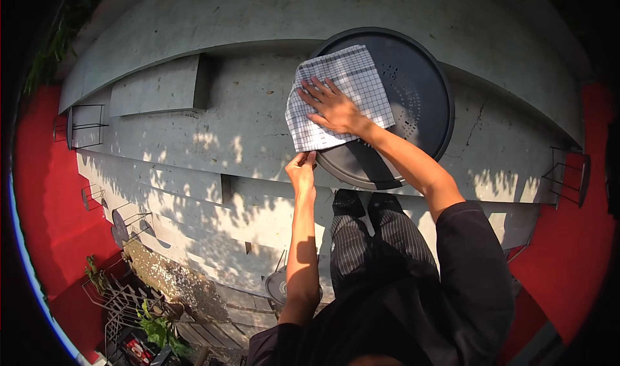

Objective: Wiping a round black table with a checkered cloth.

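Note:
A round dark grey table [424, 80] with a raised rim and a pattern of small holes stands before me on concrete steps. Over the left part of its top lies a white and dark checked cloth [356, 68], one side of it reaching the rim. My right hand [334, 107] rests flat on the cloth, palm down with the fingers spread. At the near left rim, my left hand [302, 167] pinches the table's edge or the cloth's corner; which of the two cannot be told.
Broad concrete steps [252, 94] surround the table, with a concrete block [155, 87] at the left. Small round tables with metal legs stand at the far left, at the right [583, 179] and behind me [277, 286]. Red walls flank both sides; a plant [157, 325] grows lower left.

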Demonstrator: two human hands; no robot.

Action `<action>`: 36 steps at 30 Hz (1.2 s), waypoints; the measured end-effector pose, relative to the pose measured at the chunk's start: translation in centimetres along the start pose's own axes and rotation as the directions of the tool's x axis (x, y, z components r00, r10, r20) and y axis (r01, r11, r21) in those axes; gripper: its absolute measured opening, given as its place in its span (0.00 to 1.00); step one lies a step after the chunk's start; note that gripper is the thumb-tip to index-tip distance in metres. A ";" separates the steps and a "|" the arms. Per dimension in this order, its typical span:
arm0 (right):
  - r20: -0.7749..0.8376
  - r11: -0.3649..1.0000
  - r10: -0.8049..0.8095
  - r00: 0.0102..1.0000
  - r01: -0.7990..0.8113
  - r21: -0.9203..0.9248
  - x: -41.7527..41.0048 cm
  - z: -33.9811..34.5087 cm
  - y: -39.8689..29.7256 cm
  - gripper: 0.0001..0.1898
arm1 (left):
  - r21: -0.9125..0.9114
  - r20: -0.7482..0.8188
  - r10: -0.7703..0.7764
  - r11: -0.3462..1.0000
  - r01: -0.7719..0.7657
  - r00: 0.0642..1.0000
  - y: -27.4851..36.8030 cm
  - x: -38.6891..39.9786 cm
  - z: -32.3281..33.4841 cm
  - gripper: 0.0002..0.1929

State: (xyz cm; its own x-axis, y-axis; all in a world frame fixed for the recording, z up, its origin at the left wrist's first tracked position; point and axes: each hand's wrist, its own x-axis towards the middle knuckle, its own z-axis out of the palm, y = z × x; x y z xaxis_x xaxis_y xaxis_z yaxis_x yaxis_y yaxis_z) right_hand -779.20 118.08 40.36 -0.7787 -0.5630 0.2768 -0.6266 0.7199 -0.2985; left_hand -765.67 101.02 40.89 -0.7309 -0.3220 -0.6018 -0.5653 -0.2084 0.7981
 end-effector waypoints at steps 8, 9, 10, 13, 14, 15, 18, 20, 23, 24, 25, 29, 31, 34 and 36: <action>0.376 0.995 0.031 0.926 -0.064 0.075 -14.9 -5.8 -5.0 0.35 | 0.106 0.148 -0.117 0.989 0.102 0.982 2.4 0.3 -1.0 0.18; 0.363 0.994 0.065 0.929 -0.092 0.059 -15.4 -6.2 -4.6 0.35 | 0.104 0.138 -0.115 0.989 0.101 0.984 2.2 0.4 -1.5 0.21; 0.351 0.991 0.106 0.930 -0.128 0.040 -15.7 -6.7 -4.0 0.35 | 0.104 0.140 -0.114 0.990 0.100 0.984 2.4 0.2 -1.5 0.21; 0.119 0.920 0.382 0.917 -0.365 -0.143 -14.9 -6.0 0.2 0.36 | 0.097 0.110 -0.066 0.994 0.055 0.992 2.7 -0.9 -1.9 0.21; -0.021 0.856 0.499 0.866 -0.496 -0.144 -13.8 -5.3 2.1 0.36 | 0.080 0.118 -0.040 0.996 0.031 0.992 2.7 -1.3 -2.3 0.21; -0.158 0.778 0.597 0.787 -0.616 -0.123 -12.3 -4.6 4.2 0.36 | 0.061 0.122 -0.014 0.998 0.006 0.992 2.6 -1.6 -2.7 0.21; -0.387 0.594 0.695 0.606 -0.787 -0.165 -7.1 -2.5 10.1 0.35 | 0.044 0.124 0.002 0.999 -0.007 0.992 1.5 -2.8 -3.2 0.21; -0.371 0.569 0.708 0.601 -0.797 -0.205 -2.8 -1.5 9.9 0.35 | 0.036 0.112 -0.033 0.999 0.029 0.993 0.4 -3.7 -4.0 0.20; -0.215 0.852 0.453 0.865 -0.491 -0.181 0.5 -0.1 6.4 0.36 | 0.025 0.107 -0.058 0.998 0.056 0.993 -1.3 -4.6 -4.7 0.21; -0.105 0.936 0.316 0.943 -0.329 -0.129 0.9 0.1 4.2 0.35 | 0.024 0.104 -0.064 0.998 0.062 0.993 -1.8 -4.6 -5.1 0.21; -0.135 0.982 0.162 0.977 -0.173 -0.075 0.2 0.5 2.4 0.35 | 0.025 0.105 -0.069 0.997 0.067 0.992 -2.1 -4.5 -5.5 0.21; 0.165 0.996 -0.045 0.985 0.031 0.089 -6.1 -2.9 -3.7 0.35 | 0.018 0.096 -0.084 0.996 0.083 0.992 -1.9 -4.4 -7.1 0.21; 0.269 0.999 -0.042 0.962 0.037 0.024 -10.7 -4.6 -6.1 0.33 | 0.034 0.089 -0.067 0.997 0.064 0.994 -1.5 -4.4 -7.7 0.21; 0.367 0.996 0.045 0.929 -0.069 0.053 -14.0 -5.5 -7.2 0.32 | 0.017 0.091 -0.057 0.998 0.056 0.994 -1.4 -3.5 -8.0 0.21; 0.294 0.999 0.013 0.956 -0.026 0.041 -12.6 -4.9 -6.8 0.32 | 0.013 0.086 -0.058 0.998 0.057 0.995 -1.6 -3.2 -7.9 0.21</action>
State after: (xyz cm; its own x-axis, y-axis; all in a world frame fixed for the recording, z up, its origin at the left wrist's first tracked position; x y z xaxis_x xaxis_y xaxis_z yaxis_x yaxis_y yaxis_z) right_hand -764.91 122.24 43.34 -0.7618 -0.6478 -0.0075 -0.6066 0.7173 -0.3428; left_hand -759.43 95.09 41.80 -0.7272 -0.2285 -0.6473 -0.6110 -0.2144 0.7621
